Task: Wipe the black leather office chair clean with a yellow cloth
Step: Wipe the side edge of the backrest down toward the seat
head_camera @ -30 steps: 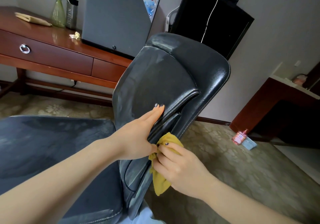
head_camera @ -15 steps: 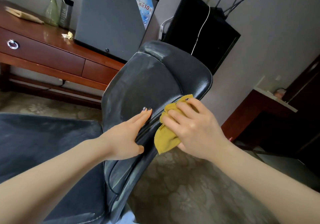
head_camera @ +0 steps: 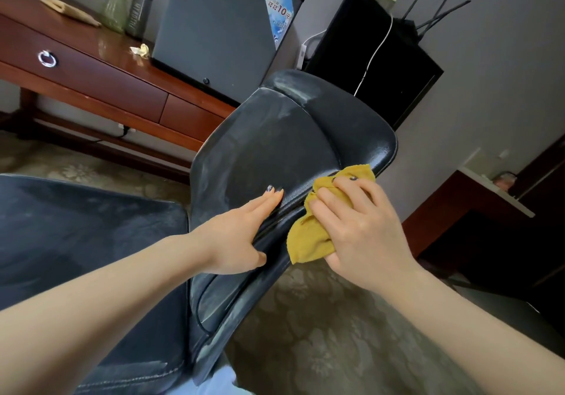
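The black leather office chair fills the middle: its dusty backrest leans away from me and its seat lies at the lower left. My left hand rests on the backrest's right side edge, fingers straight along the padding seam. My right hand grips the bunched yellow cloth and presses it against the same edge, just beyond my left fingertips. Part of the cloth hangs below the palm.
A red-brown wooden desk stands at the back left with a spray bottle, a grey box and a folded cloth. A black cabinet stands behind the chair. Patterned carpet lies below.
My right hand has slid the yellow cloth up the backrest's side edge, from low near the seat to beside the upper padding. My left hand stays on the edge.
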